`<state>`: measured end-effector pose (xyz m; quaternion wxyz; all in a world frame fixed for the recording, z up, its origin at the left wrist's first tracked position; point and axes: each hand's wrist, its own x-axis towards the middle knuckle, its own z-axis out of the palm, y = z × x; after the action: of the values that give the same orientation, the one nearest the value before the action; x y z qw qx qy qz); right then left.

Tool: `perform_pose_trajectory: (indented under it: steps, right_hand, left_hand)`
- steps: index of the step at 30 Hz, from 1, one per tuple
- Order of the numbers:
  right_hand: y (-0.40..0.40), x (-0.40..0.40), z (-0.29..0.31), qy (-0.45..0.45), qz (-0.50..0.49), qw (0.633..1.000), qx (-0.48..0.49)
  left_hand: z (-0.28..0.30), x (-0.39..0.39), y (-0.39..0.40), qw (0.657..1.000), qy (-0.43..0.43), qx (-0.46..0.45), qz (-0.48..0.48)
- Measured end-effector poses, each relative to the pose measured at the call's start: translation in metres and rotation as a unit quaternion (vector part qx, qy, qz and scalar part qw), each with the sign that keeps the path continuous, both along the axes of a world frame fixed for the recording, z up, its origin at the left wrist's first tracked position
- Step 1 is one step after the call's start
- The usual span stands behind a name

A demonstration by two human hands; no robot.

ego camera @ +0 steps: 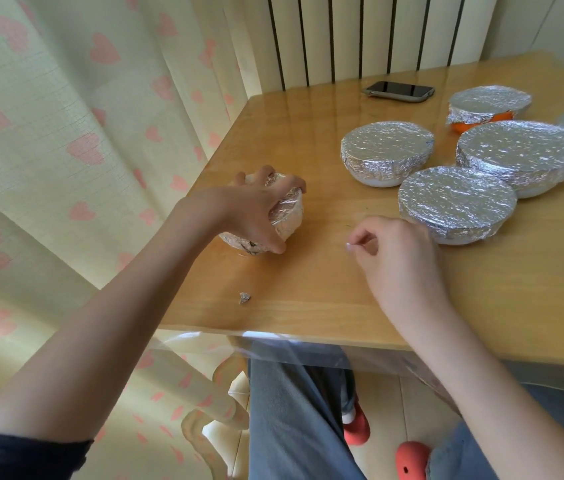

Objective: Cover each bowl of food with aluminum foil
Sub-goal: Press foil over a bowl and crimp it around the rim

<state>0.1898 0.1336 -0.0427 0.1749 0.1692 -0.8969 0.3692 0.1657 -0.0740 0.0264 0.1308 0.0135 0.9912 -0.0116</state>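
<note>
table (308, 306): glossy wood | foil (386, 142): crinkled shiny metal | curtain (66, 116): woven cloth

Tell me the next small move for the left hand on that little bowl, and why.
Probably press the foil down around the rim of the small bowl: the left hand grips it from above, and its wrap looks bunchier than the smooth covers on the other foil-covered bowls. The right hand hovers beside it, holding nothing visible.
</note>
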Motion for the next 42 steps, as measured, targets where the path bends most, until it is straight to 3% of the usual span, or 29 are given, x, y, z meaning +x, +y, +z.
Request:
perform_pose_trajectory:
  steps: [4, 10, 15, 18, 21, 23, 25, 27, 29, 30, 32, 35, 39, 40, 42]
  right_hand:
    - [0.014, 0.001, -0.009, 0.020, -0.028, 0.997, 0.064]
    - [0.017, 0.000, -0.004, 0.011, 0.007, 0.991, 0.130]
    - [0.048, 0.008, 0.012, 0.034, 0.022, 0.999, 0.009]
    - [0.059, 0.019, 0.019, 0.028, 0.015, 0.999, -0.040]
    - [0.041, 0.027, 0.019, -0.017, 0.051, 0.997, -0.062]
    - [0.018, 0.034, 0.017, -0.100, 0.097, 0.986, -0.093]
    - [-0.009, 0.041, 0.016, -0.290, 0.162, 0.924, -0.190]
    - [-0.033, 0.045, 0.018, -0.467, 0.197, 0.787, -0.351]
    - [-0.048, 0.042, 0.023, -0.543, 0.186, 0.665, -0.478]
    - [-0.053, 0.039, 0.025, -0.556, 0.174, 0.630, -0.513]
    - [-0.059, 0.032, 0.028, -0.560, 0.155, 0.597, -0.553]
    - [-0.062, 0.029, 0.027, -0.552, 0.146, 0.602, -0.558]
    - [-0.066, 0.024, 0.025, -0.511, 0.128, 0.723, -0.446]
    - [-0.065, 0.021, 0.026, -0.508, 0.125, 0.740, -0.423]
    - [-0.059, 0.013, 0.029, -0.529, 0.139, 0.736, -0.398]
  left_hand:
    - [-0.002, 0.000, 0.003, 1.000, 0.018, -0.021, -0.007]
    - [-0.001, 0.005, 0.011, 0.998, 0.028, -0.049, 0.002]
    - [0.011, 0.001, 0.010, 0.997, -0.057, -0.050, 0.032]
    - [0.029, 0.004, 0.005, 0.995, -0.079, 0.025, 0.048]
    - [0.039, 0.011, -0.010, 0.997, -0.044, 0.061, 0.028]
    - [0.034, 0.017, -0.021, 0.998, -0.040, 0.041, 0.030]
    - [0.023, 0.020, -0.028, 0.999, -0.033, 0.014, 0.029]
    - [0.013, 0.019, -0.032, 1.000, -0.015, 0.008, 0.017]
    - [0.007, 0.018, -0.032, 1.000, -0.001, 0.015, 0.016]
    - [0.005, 0.017, -0.032, 1.000, 0.000, 0.019, 0.021]
    - [-0.001, 0.018, -0.032, 0.999, 0.004, 0.037, 0.025]
    - [-0.009, 0.018, -0.035, 0.998, 0.017, 0.059, 0.018]
    - [-0.011, 0.015, -0.036, 0.999, 0.028, 0.038, 0.017]
    - [-0.011, 0.015, -0.035, 0.999, 0.031, 0.027, 0.016]
    - [-0.009, 0.015, -0.034, 1.000, 0.022, 0.014, 0.017]
